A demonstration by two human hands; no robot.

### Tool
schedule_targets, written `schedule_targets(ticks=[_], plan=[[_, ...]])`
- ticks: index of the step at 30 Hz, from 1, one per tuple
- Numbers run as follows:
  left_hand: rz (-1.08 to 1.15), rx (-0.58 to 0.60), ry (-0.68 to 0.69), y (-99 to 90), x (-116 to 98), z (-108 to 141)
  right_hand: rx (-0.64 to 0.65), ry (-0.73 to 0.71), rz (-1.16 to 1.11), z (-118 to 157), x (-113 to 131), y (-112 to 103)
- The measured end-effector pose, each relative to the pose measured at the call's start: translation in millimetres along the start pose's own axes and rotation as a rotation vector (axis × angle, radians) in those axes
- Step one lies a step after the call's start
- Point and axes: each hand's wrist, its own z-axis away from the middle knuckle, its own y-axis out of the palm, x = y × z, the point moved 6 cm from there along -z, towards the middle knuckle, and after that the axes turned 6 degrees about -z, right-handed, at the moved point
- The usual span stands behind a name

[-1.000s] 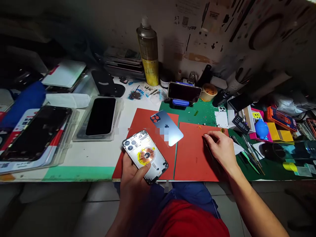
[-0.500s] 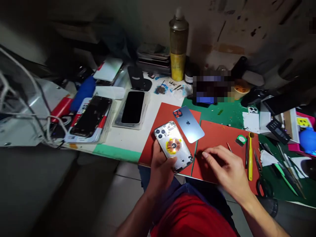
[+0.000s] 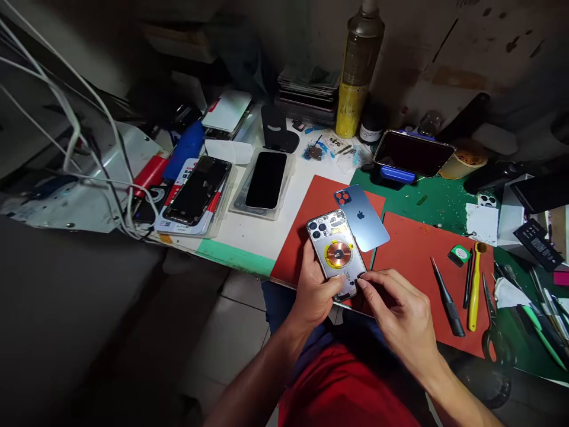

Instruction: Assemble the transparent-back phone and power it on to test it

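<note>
My left hand (image 3: pixel 315 292) is closed around a smartphone (image 3: pixel 351 274) with its back glass off, the thumb lying across the lower part. A copper charging coil (image 3: pixel 338 254) with yellow edging and a group of camera lenses (image 3: pixel 316 228) show on the bare back. At the phone's lower right edge, my right hand (image 3: pixel 402 305) has thumb and index finger pinched together, touching that edge. Just behind the phone lies a blue-grey back glass (image 3: pixel 362 220) with an apple logo and a camera cutout, on a red mat (image 3: pixel 297 237).
Right of my hands lie a black-handled pointed tool (image 3: pixel 448 302), a yellow brush (image 3: pixel 474 296), scissors (image 3: pixel 491 332) and a small green box (image 3: pixel 458 255). A propped phone (image 3: pixel 414 154) and a spray can (image 3: pixel 358 77) stand behind. Two phones (image 3: pixel 266 180) (image 3: pixel 199 190) rest at left, near white cables (image 3: pixel 115 136).
My right hand has moved from over the red mat to the phone's lower edge. The black-handled tool is uncovered now. The view has shifted, so the bench appears further right.
</note>
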Motion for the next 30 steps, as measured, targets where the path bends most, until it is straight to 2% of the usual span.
schedule_targets(ticks=[4, 9, 11, 13, 17, 21, 30], plan=[[-0.029, -0.033, -0.022, -4.2, 4, -1, -0.078, 0.057, 0.117, -1, -13, -22], [-0.073, -0.063, -0.028, -5.8, 2, -3, -0.360, 0.254, 0.417, -30, -64, -96], [-0.097, -0.077, -0.046, -6.0, 2, -3, -0.401, 0.308, 0.475, -46, -80, -120], [-0.112, -0.101, -0.047, -6.9, 1, -3, -0.400, 0.355, 0.501, -60, -92, -132], [-0.135, -0.130, -0.039, -8.5, -2, -3, -0.353, 0.404, 0.494, -74, -99, -126], [-0.130, -0.124, -0.058, -8.9, -2, -3, -0.350, 0.422, 0.485, -75, -98, -116], [-0.096, -0.115, -0.063, -9.1, 0, -4, -0.371, 0.454, 0.462, -77, -101, -114]])
